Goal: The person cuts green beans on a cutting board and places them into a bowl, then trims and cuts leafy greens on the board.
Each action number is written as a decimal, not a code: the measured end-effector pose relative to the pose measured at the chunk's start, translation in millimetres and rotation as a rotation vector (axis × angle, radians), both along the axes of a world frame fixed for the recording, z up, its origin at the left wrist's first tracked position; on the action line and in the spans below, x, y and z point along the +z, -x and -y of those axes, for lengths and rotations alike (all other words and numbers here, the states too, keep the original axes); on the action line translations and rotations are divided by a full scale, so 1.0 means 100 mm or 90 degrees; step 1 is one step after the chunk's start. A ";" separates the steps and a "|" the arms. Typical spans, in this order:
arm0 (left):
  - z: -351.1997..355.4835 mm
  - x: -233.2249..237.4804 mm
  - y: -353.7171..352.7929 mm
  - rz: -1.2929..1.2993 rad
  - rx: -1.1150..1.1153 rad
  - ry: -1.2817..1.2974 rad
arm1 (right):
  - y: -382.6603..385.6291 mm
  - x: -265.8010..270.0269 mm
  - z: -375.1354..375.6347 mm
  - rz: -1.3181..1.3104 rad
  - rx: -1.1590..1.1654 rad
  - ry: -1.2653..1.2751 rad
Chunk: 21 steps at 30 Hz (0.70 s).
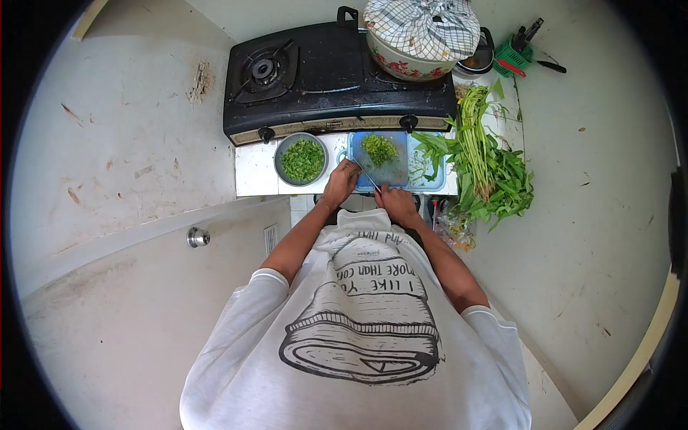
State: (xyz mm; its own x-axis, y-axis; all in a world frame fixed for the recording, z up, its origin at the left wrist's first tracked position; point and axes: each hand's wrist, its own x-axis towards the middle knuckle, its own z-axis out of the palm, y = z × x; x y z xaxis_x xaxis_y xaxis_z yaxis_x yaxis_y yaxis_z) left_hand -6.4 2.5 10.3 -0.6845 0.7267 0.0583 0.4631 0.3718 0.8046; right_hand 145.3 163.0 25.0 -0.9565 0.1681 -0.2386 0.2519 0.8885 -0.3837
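The right hand (398, 203) is holding a knife (368, 178), probably by its handle to stay away from the sharp part. The left hand (342, 179) is sitting apart from it, near the knife's tip; I can't tell if it is pinching anything. Cut greens (378, 149) are lying on the chopping board (400, 173), just past the knife, maybe leaving it room. A bowl (277, 169) is standing close by, likely for easy reach. Long stems (473, 143) are lying to the right, perhaps being too big for the board.
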 end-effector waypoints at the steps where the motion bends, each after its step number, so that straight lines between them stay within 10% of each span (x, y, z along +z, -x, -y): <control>1: 0.00 0.00 0.00 0.005 0.001 0.005 | 0.00 -0.02 0.00 0.001 0.003 0.002; 21: 0.01 -0.09 0.01 -0.013 0.001 -0.001 | 0.01 -0.05 -0.01 0.031 -0.009 0.026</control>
